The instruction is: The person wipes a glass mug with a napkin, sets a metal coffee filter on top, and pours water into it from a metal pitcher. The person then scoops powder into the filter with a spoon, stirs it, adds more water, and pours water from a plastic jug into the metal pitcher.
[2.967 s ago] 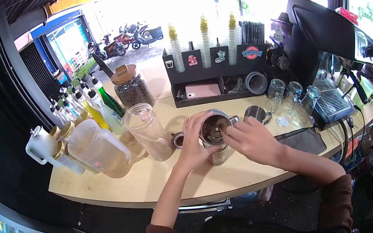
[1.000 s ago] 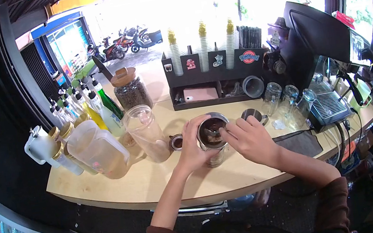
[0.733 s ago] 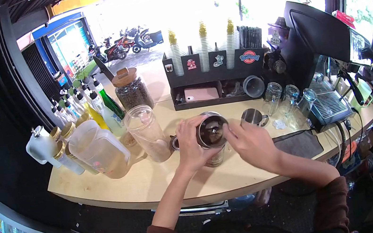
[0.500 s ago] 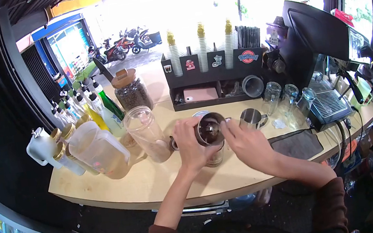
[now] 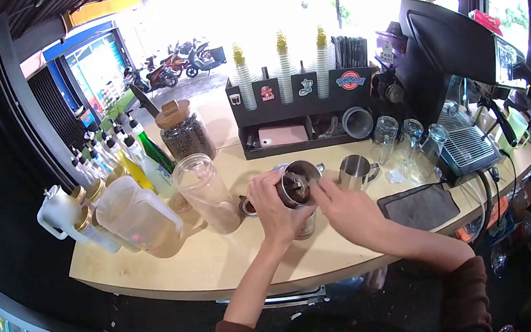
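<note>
My left hand [image 5: 273,209] is wrapped round a metal cup [image 5: 295,182], which leans so that its mouth faces me. Dark brown contents with a pale glint show inside. The fingers of my right hand [image 5: 348,212] are pinched together at the cup's right rim; whatever they hold is hidden. Beneath the metal cup, partly covered by it, a clear glass [image 5: 306,228] with brownish contents stands on the counter. Left of my left hand lies a small dark round item [image 5: 246,206], partly hidden. A second metal cup [image 5: 354,170] with a handle stands to the right.
On the left of the wooden counter [image 5: 131,273] are a plastic pitcher [image 5: 140,217], a tall clear container [image 5: 207,194], syrup bottles [image 5: 154,144] and a bean jar [image 5: 185,133]. A black cup organizer [image 5: 305,136] stands behind. Glass mugs [image 5: 387,135], a dark cloth [image 5: 421,207] and an espresso machine [image 5: 463,145] are right.
My right hand has shifted slightly down and left at the rim. The contents of the metal cup look lighter and more stirred up. The view has moved slightly.
</note>
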Motion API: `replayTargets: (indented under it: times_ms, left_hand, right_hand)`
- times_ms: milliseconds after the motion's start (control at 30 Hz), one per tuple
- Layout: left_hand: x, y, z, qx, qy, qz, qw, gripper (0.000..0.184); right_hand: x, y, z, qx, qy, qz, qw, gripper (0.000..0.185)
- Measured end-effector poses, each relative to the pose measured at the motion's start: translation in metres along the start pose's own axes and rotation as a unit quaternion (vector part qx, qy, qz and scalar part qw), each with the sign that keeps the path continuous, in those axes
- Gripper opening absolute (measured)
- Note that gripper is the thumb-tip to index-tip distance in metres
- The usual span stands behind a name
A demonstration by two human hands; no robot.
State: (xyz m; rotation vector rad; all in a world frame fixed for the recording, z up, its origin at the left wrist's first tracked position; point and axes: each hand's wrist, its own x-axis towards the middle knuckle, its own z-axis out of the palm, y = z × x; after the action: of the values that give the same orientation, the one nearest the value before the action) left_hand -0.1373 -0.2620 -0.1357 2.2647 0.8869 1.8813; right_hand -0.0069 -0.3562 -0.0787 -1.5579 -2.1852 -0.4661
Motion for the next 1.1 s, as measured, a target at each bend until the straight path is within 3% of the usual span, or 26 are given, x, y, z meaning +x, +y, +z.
replayTargets:
  times_ms: [100,167,500,567,667,867,1100]
  left_hand:
    - [-0.001,-0.003,0.002,-0.008,0.008,0.004,1.000,0.075]
    - [-0.002,-0.002,-0.002,-0.037,-0.033,-0.014,0.999,0.076]
    - [-0.002,-0.004,-0.006,-0.061,-0.081,-0.048,0.994,0.084]
    - [-0.003,-0.008,-0.006,-0.068,-0.081,-0.044,0.993,0.084]
    - [-0.002,-0.006,-0.010,-0.070,-0.104,-0.040,0.991,0.084]
    - [-0.003,-0.011,-0.013,-0.059,-0.107,-0.031,0.992,0.085]
    - [-0.006,-0.012,-0.011,-0.028,-0.096,-0.013,0.995,0.086]
  right_hand:
    - [-0.001,0.000,0.000,-0.018,-0.029,-0.035,0.999,0.040]
    - [0.003,0.008,0.003,-0.064,0.018,-0.016,0.998,0.042]
    - [0.005,0.013,-0.002,-0.104,0.058,-0.059,0.991,0.044]
    - [0.000,0.007,0.001,-0.087,0.051,-0.121,0.988,0.043]
    - [0.008,0.016,-0.005,-0.092,0.063,-0.070,0.991,0.042]
    - [0.005,0.011,0.003,-0.062,0.082,-0.126,0.987,0.042]
    - [-0.001,-0.001,0.001,-0.096,0.038,-0.077,0.992,0.045]
